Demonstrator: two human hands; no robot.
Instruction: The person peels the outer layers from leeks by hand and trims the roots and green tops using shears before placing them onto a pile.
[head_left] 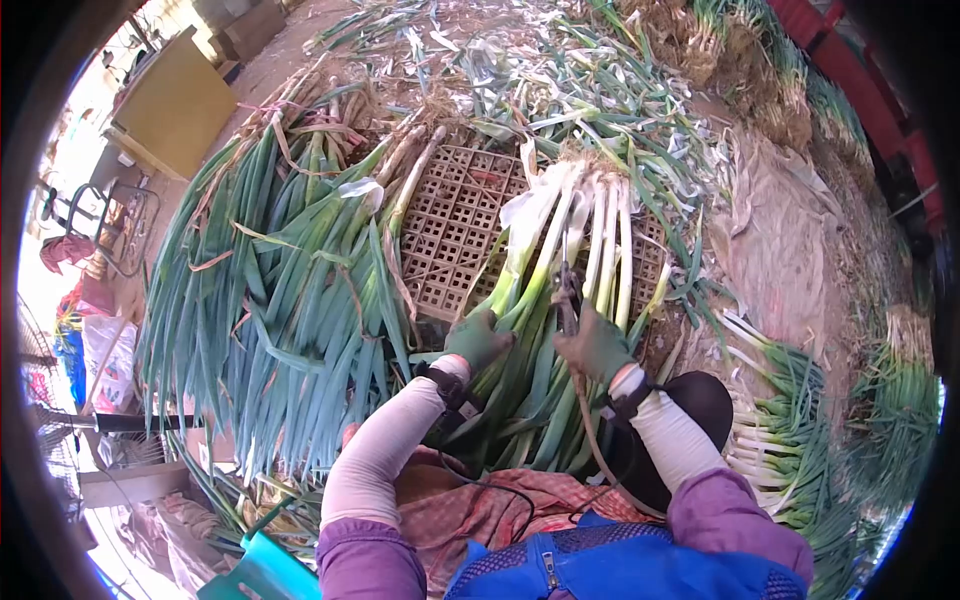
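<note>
My left hand (480, 340), in a green glove, is closed around the green stalks of a leek (512, 280) just above my lap. An air blow gun (567, 290) is gripped in my right hand (595, 345), with its nozzle pointing away from me toward the white stems. From its handle a brown hose (595, 430) trails down to my lap. Several leeks with white shanks (605, 235) lie side by side on a brown plastic crate (445, 245), roots at the far end. Loose pale skin hangs near the left-hand stems. My fingertips are partly hidden by the leaves.
A big heap of untrimmed leeks (270, 290) covers the left. Cleaned leeks (775, 420) lie in a stack at right, with another bundle (895, 400) beyond. Peeled scraps (610, 95) litter the far ground. A teal plastic object (265, 570) is at lower left.
</note>
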